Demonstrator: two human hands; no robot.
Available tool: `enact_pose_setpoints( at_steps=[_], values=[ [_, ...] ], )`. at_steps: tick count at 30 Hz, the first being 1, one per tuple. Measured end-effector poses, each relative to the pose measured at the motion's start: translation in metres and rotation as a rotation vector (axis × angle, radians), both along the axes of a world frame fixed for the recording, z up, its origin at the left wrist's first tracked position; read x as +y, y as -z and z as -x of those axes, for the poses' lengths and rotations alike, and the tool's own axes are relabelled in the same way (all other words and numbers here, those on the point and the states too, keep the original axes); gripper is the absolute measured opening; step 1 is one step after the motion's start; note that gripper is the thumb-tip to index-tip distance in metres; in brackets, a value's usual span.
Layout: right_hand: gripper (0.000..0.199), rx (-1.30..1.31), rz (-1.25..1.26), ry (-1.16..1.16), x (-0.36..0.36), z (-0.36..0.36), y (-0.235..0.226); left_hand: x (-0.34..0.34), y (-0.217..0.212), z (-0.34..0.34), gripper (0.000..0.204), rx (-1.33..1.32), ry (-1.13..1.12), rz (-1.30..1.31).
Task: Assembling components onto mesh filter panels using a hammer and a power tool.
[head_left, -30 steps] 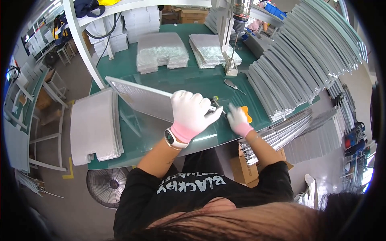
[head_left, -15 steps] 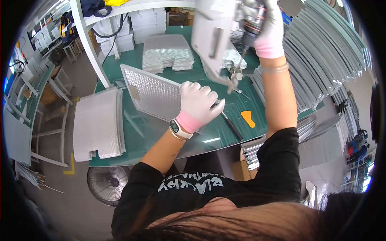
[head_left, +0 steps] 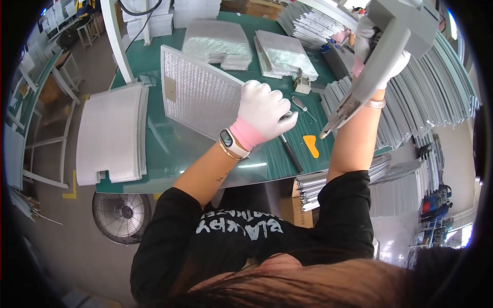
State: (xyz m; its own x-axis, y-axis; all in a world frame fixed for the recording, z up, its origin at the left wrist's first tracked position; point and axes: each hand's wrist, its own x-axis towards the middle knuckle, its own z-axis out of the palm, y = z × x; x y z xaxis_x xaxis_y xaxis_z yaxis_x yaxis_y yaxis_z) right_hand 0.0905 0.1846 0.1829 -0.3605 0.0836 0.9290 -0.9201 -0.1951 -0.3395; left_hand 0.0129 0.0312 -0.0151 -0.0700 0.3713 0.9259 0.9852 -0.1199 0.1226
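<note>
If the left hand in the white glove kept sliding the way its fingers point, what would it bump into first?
Probably the small screwdriver. The left hand rests on the mesh panel's corner, fingers pointing right across the green table; depth is uncertain.

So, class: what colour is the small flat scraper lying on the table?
Orange; the scraper shows best in the head view, against the green table.

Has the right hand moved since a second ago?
Yes. The right hand rose from the green table beside the orange scraper and now grips a grey tool held high above it.
</note>
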Motion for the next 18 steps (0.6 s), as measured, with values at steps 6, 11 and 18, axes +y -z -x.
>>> enact_pose_setpoints(
  at_steps=[6,11,18],
  values=[
    [0.040,0.057,0.420,0.561,-0.035,0.006,0.001,-0.005,0.000,0.001,0.023,-0.020,0.015,0.075],
    [0.029,-0.313,0.439,0.365,-0.051,0.016,0.007,-0.005,-0.004,-0.004,0.016,-0.046,0.015,0.023],
    [0.032,-0.322,0.439,0.298,-0.041,0.017,0.023,-0.006,-0.004,-0.005,0.014,-0.073,0.044,-0.011]
  ],
)
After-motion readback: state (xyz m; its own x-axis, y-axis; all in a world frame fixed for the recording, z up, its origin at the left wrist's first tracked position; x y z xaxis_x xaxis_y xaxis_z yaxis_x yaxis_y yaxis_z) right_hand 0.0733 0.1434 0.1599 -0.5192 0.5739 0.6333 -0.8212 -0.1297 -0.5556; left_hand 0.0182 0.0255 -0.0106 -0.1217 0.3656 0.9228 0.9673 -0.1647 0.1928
